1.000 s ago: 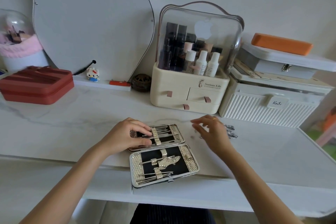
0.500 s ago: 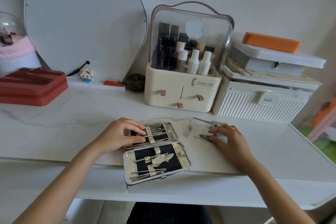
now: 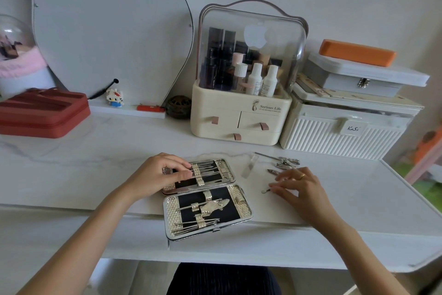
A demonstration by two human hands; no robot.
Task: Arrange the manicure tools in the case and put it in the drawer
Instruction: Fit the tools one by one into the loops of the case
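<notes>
— Where is the open silver manicure case with black lining (image 3: 207, 199)?

— It lies flat on the white marble desk (image 3: 95, 163), near the front edge. The left hand (image 3: 157, 176) rests on its far half, fingers curled over the tools there.

— And the right hand (image 3: 299, 185)?

— Its fingers are spread and relaxed, fingertips touching a thin metal tool with a small loop end (image 3: 266, 191). More loose metal tools (image 3: 283, 162) lie just behind, near the cream cosmetics organiser (image 3: 239, 122).

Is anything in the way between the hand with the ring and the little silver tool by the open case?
Nothing visible. The right hand is already at the thin silver tool, and bare white tabletop lies between it and the open silver case.
</notes>
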